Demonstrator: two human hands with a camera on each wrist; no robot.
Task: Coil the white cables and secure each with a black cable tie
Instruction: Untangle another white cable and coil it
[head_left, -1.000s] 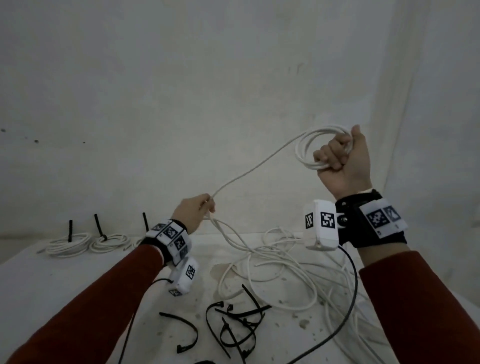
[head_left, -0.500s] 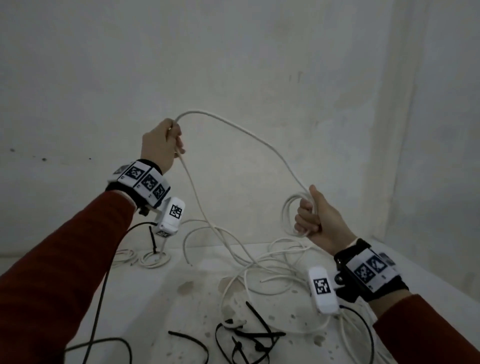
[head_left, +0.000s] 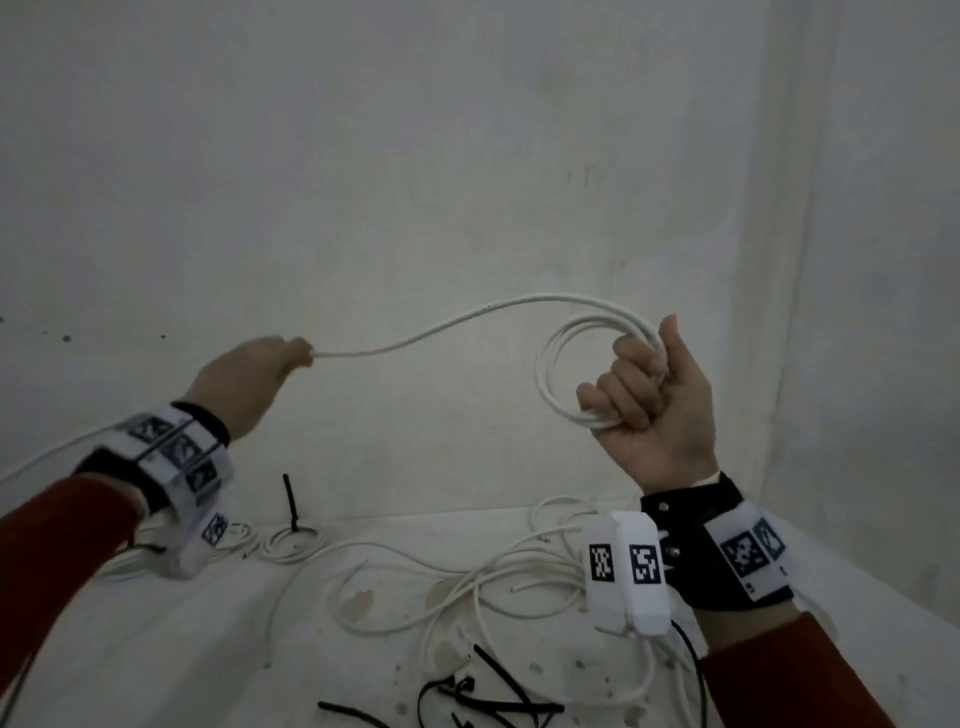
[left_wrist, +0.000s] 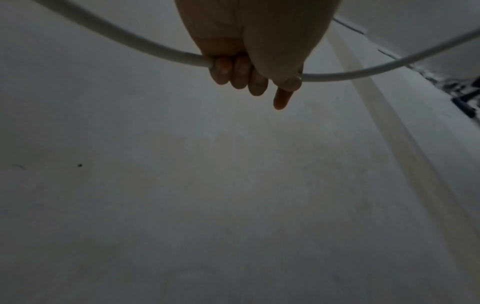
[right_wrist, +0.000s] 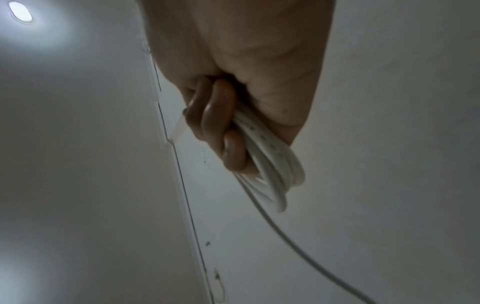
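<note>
My right hand (head_left: 641, 387) is raised at the right and grips a small coil of white cable (head_left: 558, 379) of several loops; the right wrist view shows the fingers (right_wrist: 221, 123) curled round the bundled loops (right_wrist: 272, 164). From the coil a free length of the same cable (head_left: 441, 327) arcs left to my left hand (head_left: 275, 364), which grips it in a fist. In the left wrist view the cable (left_wrist: 130, 39) passes through the curled fingers (left_wrist: 233, 72) and out both sides. Loose black cable ties (head_left: 483, 701) lie on the table at the bottom centre.
Loose white cables (head_left: 467, 577) sprawl over the white table (head_left: 156, 649). A coiled cable with an upright black tie (head_left: 293, 530) lies at the back left, another partly behind my left wrist. A pale wall stands close behind the table.
My left hand has dropped from its high point and moved left, pulling the cable out. My right hand has risen with the coil, which now shows as an open ring.
</note>
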